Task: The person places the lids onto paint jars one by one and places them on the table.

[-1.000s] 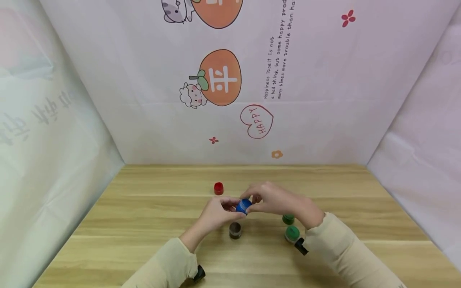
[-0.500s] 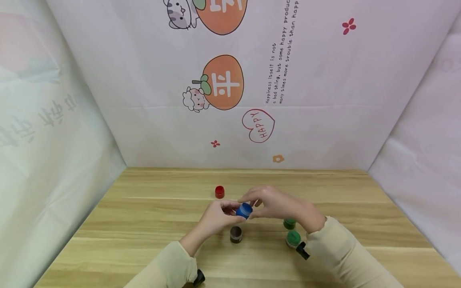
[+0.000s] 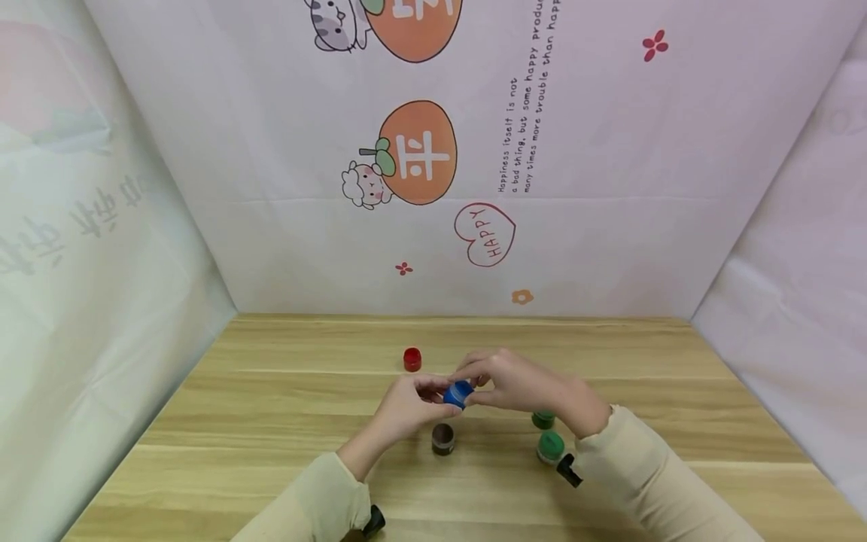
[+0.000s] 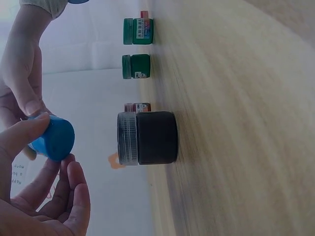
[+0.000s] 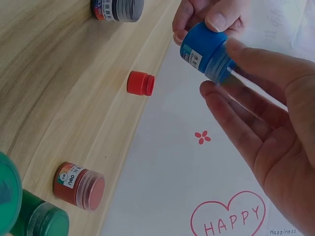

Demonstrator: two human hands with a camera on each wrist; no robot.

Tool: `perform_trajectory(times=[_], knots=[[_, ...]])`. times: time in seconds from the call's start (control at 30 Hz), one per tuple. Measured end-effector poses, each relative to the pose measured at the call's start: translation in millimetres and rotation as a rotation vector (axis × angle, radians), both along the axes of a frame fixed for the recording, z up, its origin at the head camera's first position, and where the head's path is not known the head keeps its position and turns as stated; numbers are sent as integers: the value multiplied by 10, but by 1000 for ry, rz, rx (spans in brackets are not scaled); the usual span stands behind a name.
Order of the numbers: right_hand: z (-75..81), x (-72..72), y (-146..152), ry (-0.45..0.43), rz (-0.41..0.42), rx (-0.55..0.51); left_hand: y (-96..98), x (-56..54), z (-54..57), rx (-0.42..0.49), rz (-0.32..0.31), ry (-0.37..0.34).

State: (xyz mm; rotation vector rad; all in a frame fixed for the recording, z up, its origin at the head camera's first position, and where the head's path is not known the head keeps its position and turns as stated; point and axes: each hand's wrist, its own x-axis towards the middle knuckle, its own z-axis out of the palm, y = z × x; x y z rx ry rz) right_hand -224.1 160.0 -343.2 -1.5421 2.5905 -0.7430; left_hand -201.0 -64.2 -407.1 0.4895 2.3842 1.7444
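A small blue paint jar (image 5: 199,42) is held up over the table, between both hands. My left hand (image 3: 404,404) grips its body, with the thumb on one side and fingertips on the other. Around the clear ribbed lid (image 5: 219,66), my right hand (image 3: 518,382) has its thumb on one side and its fingers opposite, pinching it. The jar leans, its lid end toward the right hand. On the table just in front of the hands stands a dark jar (image 3: 443,440) with a clear ribbed lid.
A red jar (image 3: 412,360) stands behind the hands. Two green jars (image 3: 551,446) (image 5: 47,221) stand near the right forearm. A reddish-brown jar (image 5: 74,184) shows in the right wrist view, mostly hidden by the right hand from the head. A printed white sheet (image 3: 582,248) rises behind the table.
The head view has shifted slightly. Both hands stay at the blue jar; its tilt has changed a little, and the right thumb and fingers have shifted slightly around the lid.
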Motion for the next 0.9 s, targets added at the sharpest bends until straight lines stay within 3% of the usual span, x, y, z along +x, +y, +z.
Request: perform_trajectory(times=[0.33,0.53,0.73,0.9], knots=[[-8,1,2,8,1,-16,-1,-21,-11,-1,13,8],[-17,-5,24,-2,-54,-17,11,-22,1,-2,10,8],[5,-11,26,18,-14,-25,14,-17,19,-20,10,18],[23,8,17,-22,-49,-3,16,-31,-2,-11,8,4]])
